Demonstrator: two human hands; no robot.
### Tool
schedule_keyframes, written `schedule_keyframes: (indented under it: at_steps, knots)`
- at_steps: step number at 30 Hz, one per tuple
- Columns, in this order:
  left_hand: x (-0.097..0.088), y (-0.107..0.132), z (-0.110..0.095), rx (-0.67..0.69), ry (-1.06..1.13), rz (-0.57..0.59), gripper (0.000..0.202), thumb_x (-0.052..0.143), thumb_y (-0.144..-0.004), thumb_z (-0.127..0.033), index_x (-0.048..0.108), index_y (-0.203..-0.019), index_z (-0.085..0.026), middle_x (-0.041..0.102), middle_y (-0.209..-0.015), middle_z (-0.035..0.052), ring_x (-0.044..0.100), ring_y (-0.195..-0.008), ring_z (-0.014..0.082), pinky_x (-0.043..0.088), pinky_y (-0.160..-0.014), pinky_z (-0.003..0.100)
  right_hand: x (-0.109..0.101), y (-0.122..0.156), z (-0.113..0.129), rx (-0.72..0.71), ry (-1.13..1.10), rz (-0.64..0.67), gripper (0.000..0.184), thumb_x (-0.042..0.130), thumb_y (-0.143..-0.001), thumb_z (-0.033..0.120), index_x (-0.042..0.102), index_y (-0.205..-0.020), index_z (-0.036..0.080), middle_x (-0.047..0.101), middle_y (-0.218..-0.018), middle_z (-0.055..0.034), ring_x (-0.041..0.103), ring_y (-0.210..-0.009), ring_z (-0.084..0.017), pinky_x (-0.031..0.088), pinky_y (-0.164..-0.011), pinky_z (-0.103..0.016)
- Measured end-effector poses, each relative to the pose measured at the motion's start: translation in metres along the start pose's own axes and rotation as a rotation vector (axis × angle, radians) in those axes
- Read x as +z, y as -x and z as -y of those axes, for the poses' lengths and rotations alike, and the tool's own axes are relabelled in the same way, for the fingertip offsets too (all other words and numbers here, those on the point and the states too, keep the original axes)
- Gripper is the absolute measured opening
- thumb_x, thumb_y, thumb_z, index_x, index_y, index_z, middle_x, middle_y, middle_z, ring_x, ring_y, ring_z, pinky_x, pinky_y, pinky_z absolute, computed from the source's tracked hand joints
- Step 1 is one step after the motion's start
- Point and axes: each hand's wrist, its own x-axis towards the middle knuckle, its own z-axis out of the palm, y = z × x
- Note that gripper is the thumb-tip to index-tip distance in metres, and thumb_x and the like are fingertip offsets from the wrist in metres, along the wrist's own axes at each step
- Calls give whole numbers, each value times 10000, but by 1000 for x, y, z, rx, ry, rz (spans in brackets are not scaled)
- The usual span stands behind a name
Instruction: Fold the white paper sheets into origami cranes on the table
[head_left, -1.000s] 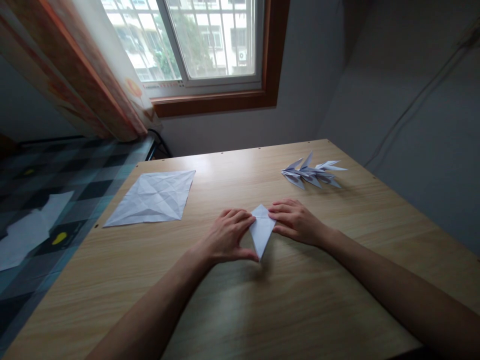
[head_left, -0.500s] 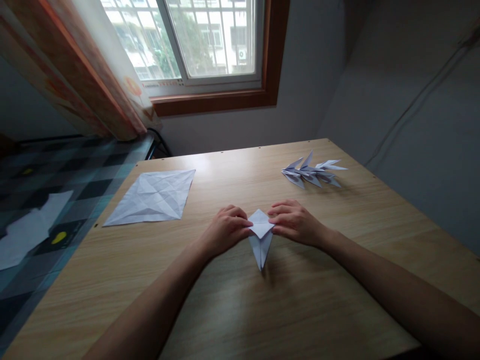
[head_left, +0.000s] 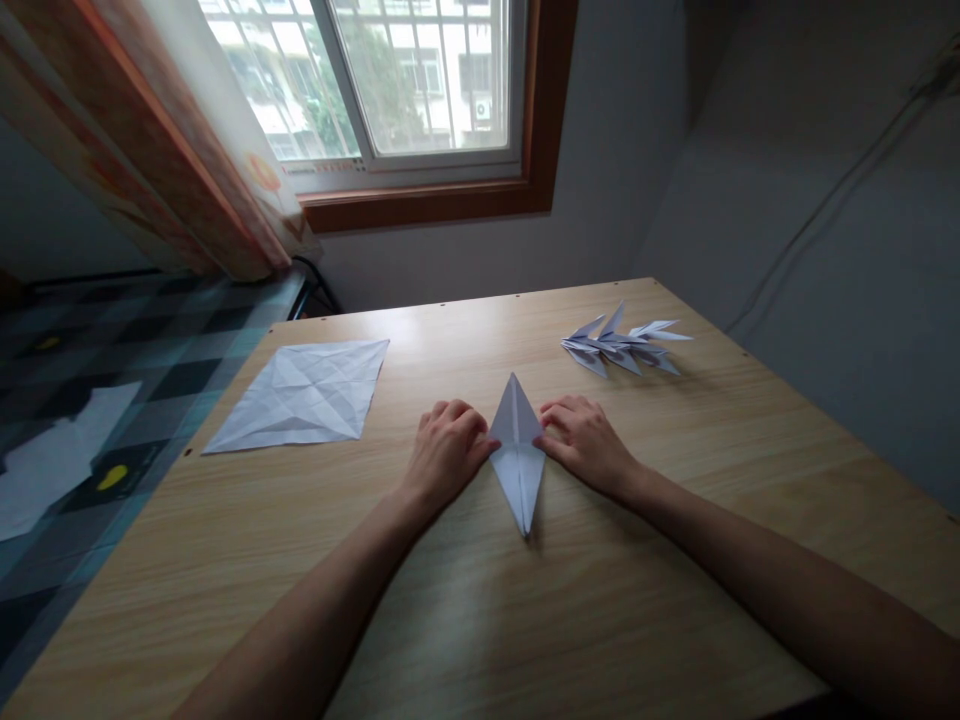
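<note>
A folded white paper (head_left: 519,465) in a long diamond shape lies in front of me, one point toward the window and the other toward me. A crease runs down its middle. My left hand (head_left: 450,446) pinches its left corner, the thumb at the edge and the other fingers curled. At the right corner, my right hand (head_left: 583,440) pinches in the same way. Farther back on the right lie several folded white paper pieces (head_left: 619,350) with pointed tips, set in a row. A creased, unfolded paper sheet (head_left: 300,395) rests flat at the back left.
The wooden table (head_left: 450,620) has its far edge below a window (head_left: 427,90). To the left, a checked cloth surface (head_left: 172,340) holds more white paper (head_left: 60,460). An orange-patterned curtain (head_left: 172,130) hangs at the upper left.
The paper's upper flap, which was folded down toward me, now points up toward the window, making a long diamond. Both hands stay at its side corners, fingers more curled.
</note>
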Motion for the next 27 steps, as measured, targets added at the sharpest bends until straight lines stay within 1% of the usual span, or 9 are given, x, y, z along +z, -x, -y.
schedule_keyframes:
  at_steps: [3,7,12,14,16,19,21,24,27]
  knots:
    - [0,-2,0,-106,16,-4,271,770,-753,-361,684,-968,-218,625,-1134,75,517,-1100,299,410,-953,469,1,-2,5,105,32,-2,135,717,-803,270,661,-905,201,660,-1072,-72,547,-1065,-264,350,-921,-408]
    - [0,-3,0,-194,35,2,321,793,-721,-398,693,-970,-224,575,-1265,96,480,-1201,326,370,-1017,507,1,-6,16,218,84,37,130,694,-817,279,677,-916,197,654,-1016,-73,546,-1026,-270,343,-871,-402]
    - [0,-2,-1,-187,56,-26,277,797,-713,-375,704,-929,-229,574,-1287,102,452,-1255,335,356,-1038,530,2,-10,22,255,30,98,16,648,-816,194,661,-820,185,657,-963,-62,563,-963,-242,351,-826,-371]
    - [0,-2,-1,-176,82,-35,217,795,-711,-346,710,-876,-235,594,-1268,92,459,-1254,336,356,-1039,542,3,-9,22,262,-20,71,68,641,-804,169,639,-737,183,654,-906,-54,564,-934,-233,362,-827,-371]
    - [-1,-2,-1,-150,142,-60,132,782,-713,-299,710,-798,-231,628,-1225,83,501,-1216,323,364,-1035,542,4,-8,20,232,-134,24,110,626,-802,158,622,-695,183,646,-849,-45,570,-892,-217,389,-819,-363]
    - [-1,-3,-2,-92,396,-63,62,720,-744,-239,685,-703,-210,706,-1049,66,618,-1031,252,449,-972,464,8,-6,18,186,-424,-66,93,602,-813,188,638,-727,186,653,-885,-48,594,-833,-186,451,-780,-333]
    - [-1,-2,-5,-125,670,-47,79,690,-756,-245,671,-704,-188,725,-976,65,658,-903,207,516,-864,384,13,-6,16,194,-664,-117,79,632,-800,246,639,-752,184,658,-991,-67,624,-841,-183,491,-765,-328]
    - [-2,-2,-11,-258,1026,-53,144,721,-717,-271,643,-711,-150,714,-1035,96,674,-839,186,541,-751,323,18,-6,14,268,-993,-154,201,740,-712,329,603,-729,183,627,-1143,-90,661,-840,-192,533,-738,-339]
    - [-3,-2,-16,-349,1199,-82,206,767,-655,-255,601,-673,-134,683,-1121,112,677,-853,187,546,-750,329,18,-7,14,345,-1097,-196,275,806,-625,334,589,-694,178,603,-1187,-96,662,-851,-190,538,-775,-349]
